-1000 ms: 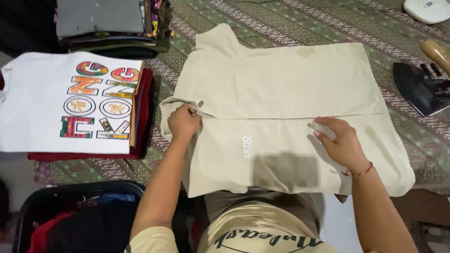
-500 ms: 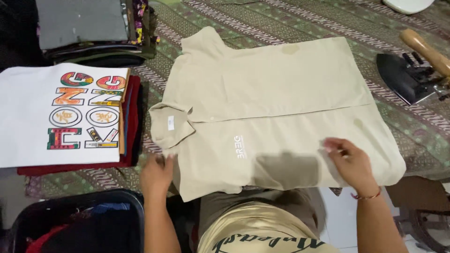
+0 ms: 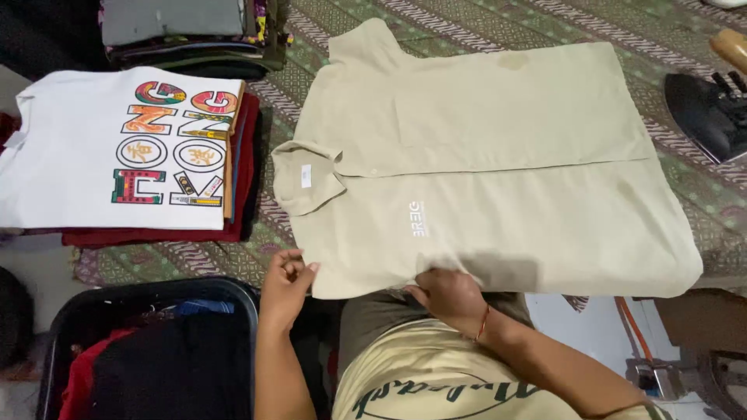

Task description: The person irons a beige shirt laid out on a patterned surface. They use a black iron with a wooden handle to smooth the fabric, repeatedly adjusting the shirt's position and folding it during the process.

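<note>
Both hands' fingers pinch the near hem of the beige polo shirt (image 3: 498,179), left hand (image 3: 286,284) at its corner, right hand (image 3: 450,295) mid-hem, on the patterned surface (image 3: 467,23) between folded shirts (image 3: 124,155) and an iron (image 3: 708,113).

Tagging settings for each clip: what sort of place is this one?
Probably a home ironing or clothes-folding spot. A beige polo shirt lies flat on a patterned cloth, an iron sits beside it, and folded shirts are stacked at the side.
</note>
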